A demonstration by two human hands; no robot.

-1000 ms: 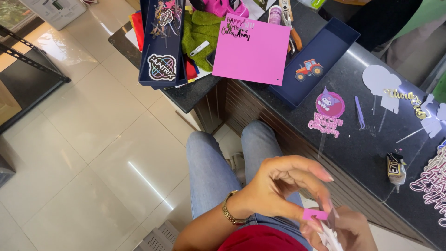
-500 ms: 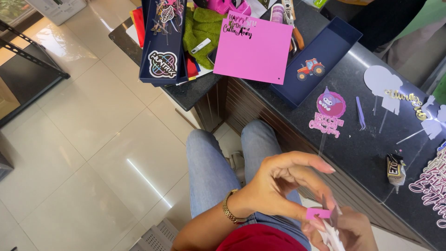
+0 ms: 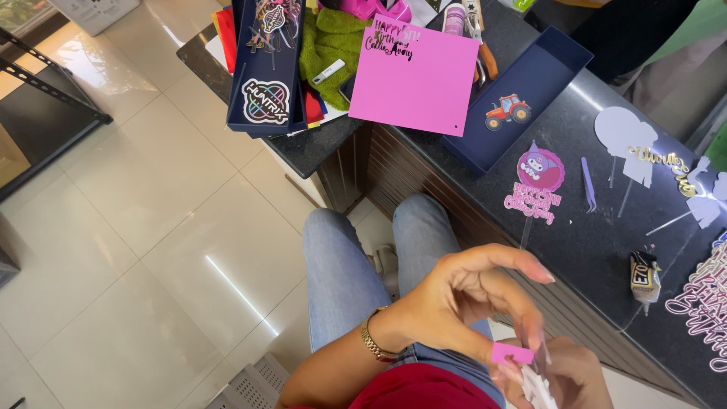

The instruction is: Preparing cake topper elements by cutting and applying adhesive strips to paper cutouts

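i am pinching a small pink piece (image 3: 512,353) between the fingers (image 3: 530,333) of my left hand (image 3: 462,299), thumb and forefinger pressed on it, the others curled loosely above. my right hand (image 3: 572,375) is sitting just under the pink piece, cupped around some white paper bits (image 3: 536,386); whether those fingers are closed tight i cannot tell, as the frame edge is cutting them off. the pink piece is hovering over my lap, near the worktop (image 3: 591,250) edge and not touching it. judging by this, the piece is already cut and lifted, but it is not yet stuck onto anything. beyond the pink piece, on the worktop, a finished pink topper (image 3: 534,182) is lying, with a purple tweezer (image 3: 588,184) beside it; farther off are a navy box (image 3: 530,83) and a large pink card (image 3: 416,79). nothing is standing between the pink piece and the worktop.
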